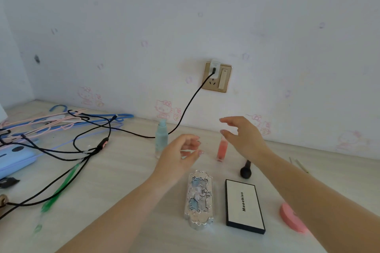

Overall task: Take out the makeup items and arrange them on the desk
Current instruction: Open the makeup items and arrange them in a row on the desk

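Makeup laid out, arranging step: pink tube (222,150) just beside right hand (242,139); left hand (181,154) hovering; both loose, empty. Next: straighten tube.

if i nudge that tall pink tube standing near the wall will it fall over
Probably: the pink tube stands upright on a narrow base, so a sideways nudge would likely tip it. It looks slim, so perhaps light, and apt to roll across the smooth desk.

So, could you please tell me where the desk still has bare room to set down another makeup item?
Bare desk lies left of the ornate silver palette, between it and the green toothbrush, and along the near edge. Another patch sits right of the black round-headed brush, towards the wall. The far left is crowded with plastic hangers and black cables.
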The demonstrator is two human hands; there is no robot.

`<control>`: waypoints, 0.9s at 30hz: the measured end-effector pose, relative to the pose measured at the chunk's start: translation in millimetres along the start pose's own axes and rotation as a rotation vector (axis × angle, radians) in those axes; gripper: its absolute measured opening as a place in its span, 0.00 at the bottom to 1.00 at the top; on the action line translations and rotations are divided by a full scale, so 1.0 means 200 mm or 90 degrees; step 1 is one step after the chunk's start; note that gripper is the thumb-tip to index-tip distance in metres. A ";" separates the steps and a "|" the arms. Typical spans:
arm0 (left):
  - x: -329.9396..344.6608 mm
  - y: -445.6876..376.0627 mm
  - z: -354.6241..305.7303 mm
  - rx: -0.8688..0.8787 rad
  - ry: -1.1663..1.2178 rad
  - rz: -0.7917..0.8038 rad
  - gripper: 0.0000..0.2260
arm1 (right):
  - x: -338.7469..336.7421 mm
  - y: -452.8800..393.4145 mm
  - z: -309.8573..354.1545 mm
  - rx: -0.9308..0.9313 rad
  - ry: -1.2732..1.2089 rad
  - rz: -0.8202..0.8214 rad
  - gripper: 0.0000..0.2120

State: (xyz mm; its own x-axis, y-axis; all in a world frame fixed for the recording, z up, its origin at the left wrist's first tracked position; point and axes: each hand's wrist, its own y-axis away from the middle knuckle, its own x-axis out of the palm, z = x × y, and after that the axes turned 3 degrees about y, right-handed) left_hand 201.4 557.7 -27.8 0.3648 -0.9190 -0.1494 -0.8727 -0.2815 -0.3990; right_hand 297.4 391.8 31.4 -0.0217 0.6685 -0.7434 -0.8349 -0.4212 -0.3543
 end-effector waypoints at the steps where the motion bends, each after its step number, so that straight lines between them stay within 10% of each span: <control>1: 0.04 -0.02 0.01 -0.016 -0.012 0.028 0.16 | 0.00 0.00 -0.04 0.005 0.053 0.036 0.17; 11: 0.29 -0.19 0.10 -0.135 -0.154 0.108 0.27 | 0.10 0.01 -0.17 0.102 -0.034 0.099 0.15; 18: 0.26 -0.11 0.07 -0.069 -0.143 0.092 0.09 | -0.05 0.13 -0.15 0.059 -0.319 0.110 0.13; 27: 0.26 0.01 -0.04 0.091 -0.156 0.050 0.09 | -0.15 0.21 -0.06 0.133 -0.093 0.191 0.22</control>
State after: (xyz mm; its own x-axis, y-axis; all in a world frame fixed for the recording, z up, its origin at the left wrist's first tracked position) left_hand 216.6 508.3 -29.6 0.3800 -0.8379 -0.3918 -0.8534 -0.1541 -0.4980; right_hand 270.3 346.8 33.0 -0.3476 0.6214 -0.7022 -0.8733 -0.4871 0.0012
